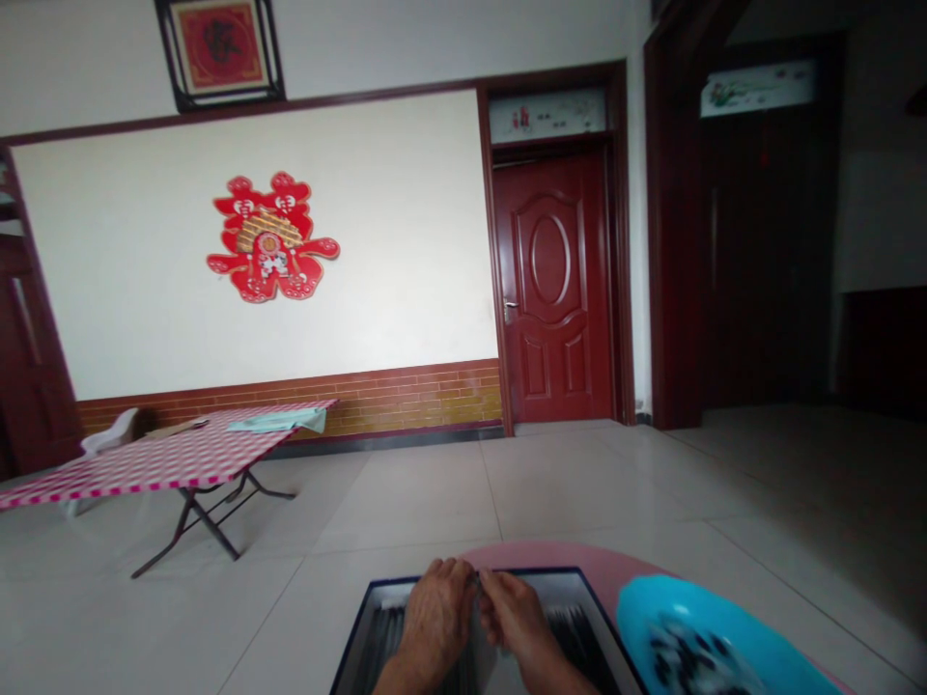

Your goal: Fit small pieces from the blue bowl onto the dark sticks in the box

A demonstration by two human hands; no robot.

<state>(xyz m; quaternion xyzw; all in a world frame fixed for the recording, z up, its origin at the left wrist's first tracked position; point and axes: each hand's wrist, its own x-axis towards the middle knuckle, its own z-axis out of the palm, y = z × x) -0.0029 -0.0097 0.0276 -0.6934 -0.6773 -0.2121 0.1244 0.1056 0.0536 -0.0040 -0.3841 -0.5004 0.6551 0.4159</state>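
Observation:
My left hand [438, 613] and my right hand [517, 616] meet above a shallow box [606, 620] with a dark blue rim. Both have their fingers closed and pinched, fingertips nearly touching. Something small and dark seems to be between them, but its kind is too small to make out. Inside the box, thin dark strips [575, 632] lie in rows to either side of my hands. My wrists cover the middle of the box.
A pink round tabletop [528, 554] carries the box. To its right sits a bright blue basin [760, 627] with blurred black and white pieces [688, 656]. Farther left stands a folding table [174, 458] with a checked cover and a pale green cloth [279, 421].

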